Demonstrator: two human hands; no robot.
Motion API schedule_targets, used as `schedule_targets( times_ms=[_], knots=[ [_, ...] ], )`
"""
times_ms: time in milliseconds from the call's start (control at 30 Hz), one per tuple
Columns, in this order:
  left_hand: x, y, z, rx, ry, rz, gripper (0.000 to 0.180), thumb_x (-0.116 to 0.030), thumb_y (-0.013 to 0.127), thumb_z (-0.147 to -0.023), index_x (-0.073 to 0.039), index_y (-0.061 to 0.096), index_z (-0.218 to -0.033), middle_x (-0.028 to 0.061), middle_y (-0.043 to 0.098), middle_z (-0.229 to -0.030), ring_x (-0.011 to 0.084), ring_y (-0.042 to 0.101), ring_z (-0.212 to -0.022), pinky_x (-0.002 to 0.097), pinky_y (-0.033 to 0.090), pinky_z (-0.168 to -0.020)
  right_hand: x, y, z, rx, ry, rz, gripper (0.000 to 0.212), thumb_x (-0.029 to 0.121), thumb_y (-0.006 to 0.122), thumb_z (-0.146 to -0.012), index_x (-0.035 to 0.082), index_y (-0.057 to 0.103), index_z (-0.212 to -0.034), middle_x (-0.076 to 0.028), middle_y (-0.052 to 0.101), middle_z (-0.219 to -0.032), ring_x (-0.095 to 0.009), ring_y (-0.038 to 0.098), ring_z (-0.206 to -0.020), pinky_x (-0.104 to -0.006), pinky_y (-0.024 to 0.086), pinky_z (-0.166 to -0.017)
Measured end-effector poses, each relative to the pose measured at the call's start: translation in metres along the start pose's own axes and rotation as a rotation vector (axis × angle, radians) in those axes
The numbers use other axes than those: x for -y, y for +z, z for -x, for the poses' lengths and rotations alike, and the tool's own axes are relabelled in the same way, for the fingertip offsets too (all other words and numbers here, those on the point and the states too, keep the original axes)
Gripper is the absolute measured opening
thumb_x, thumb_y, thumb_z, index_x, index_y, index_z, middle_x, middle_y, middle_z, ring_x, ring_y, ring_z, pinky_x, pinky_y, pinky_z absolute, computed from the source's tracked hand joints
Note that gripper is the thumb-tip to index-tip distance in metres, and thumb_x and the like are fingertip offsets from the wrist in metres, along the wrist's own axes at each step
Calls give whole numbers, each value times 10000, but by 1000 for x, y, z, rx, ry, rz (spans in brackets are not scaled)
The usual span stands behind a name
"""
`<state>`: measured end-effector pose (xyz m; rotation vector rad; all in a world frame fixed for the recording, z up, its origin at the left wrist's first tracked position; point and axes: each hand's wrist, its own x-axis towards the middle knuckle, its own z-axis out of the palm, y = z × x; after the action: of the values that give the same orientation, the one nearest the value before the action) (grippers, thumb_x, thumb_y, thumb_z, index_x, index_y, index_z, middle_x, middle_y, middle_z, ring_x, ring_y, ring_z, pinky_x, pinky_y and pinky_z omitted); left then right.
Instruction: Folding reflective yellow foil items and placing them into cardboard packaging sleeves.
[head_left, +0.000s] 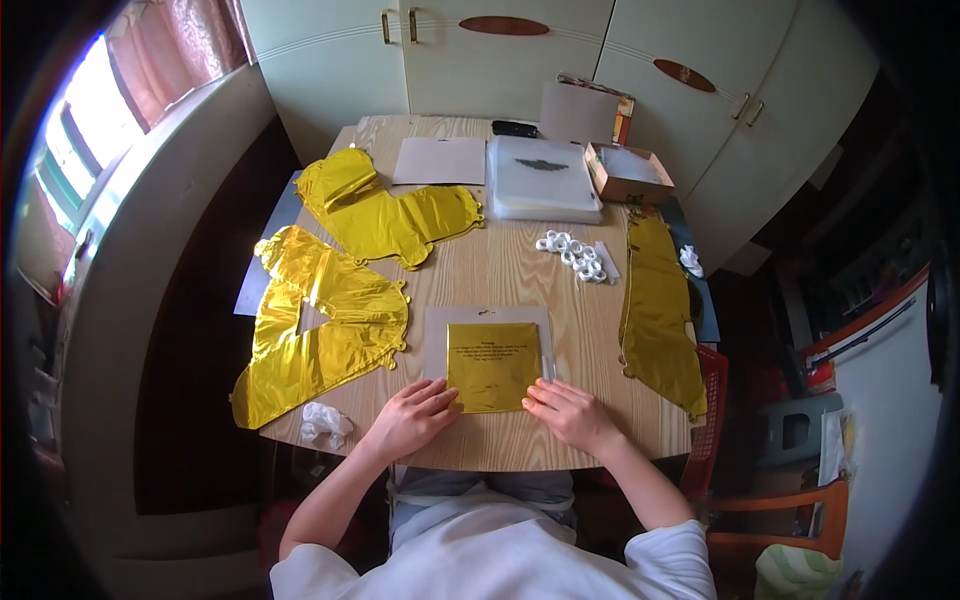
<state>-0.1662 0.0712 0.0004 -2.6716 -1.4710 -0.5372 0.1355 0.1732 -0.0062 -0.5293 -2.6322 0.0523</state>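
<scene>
A gold foil balloon folded into a flat square point(492, 385), with lines of dark print, lies on a grey card point(435, 335) with a hanging slot at its top. My left hand point(415, 415) rests at the square's lower left corner, fingers stretched and fingertips on its edge. At the lower right side my right hand point(570, 412) lies the same way, fingers flat and touching the edge. Neither hand is closed round anything. Unfolded gold foil balloons are spread to the left point(340, 350), at the far left point(400, 220) and along the right side point(655, 310).
White tape-like rings point(580, 257) lie right of centre. Behind them stand a stack of clear bags point(545, 185) and an open cardboard box point(635, 188). Another grey card point(440, 160) is at the back. Crumpled white tissue point(325, 424) sits near the front left edge.
</scene>
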Motion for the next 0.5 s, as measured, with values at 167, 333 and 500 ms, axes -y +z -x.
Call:
schedule_targets(
  times_ms=[167,333,500],
  knots=[
    [1,-2,3,41,-32,68,270,-141,611,-841,-94,666,-1102,79,626,-1259,272,554,-1239,415,433,-1054,0,-6,2,56,33,-22,225,116,608,-857,103,709,-1058,-49,681,-1160,-220,624,-1140,-399,500,-976],
    [1,-1,15,56,-97,315,328,-76,625,-803,-59,648,-1129,88,597,-1322,252,509,-1291,402,406,-1077,15,-16,-2,93,30,11,213,133,625,-837,61,698,-1024,-80,666,-1169,-231,592,-1166,-402,456,-1019],
    [-6,-3,19,128,-111,366,388,-73,598,-818,-75,629,-1204,60,591,-1337,229,501,-1299,387,398,-1060,86,-2,-33,36,-12,-62,179,145,597,-829,71,636,-987,-53,638,-1026,-193,606,-1000,-330,480,-874]
  ],
)
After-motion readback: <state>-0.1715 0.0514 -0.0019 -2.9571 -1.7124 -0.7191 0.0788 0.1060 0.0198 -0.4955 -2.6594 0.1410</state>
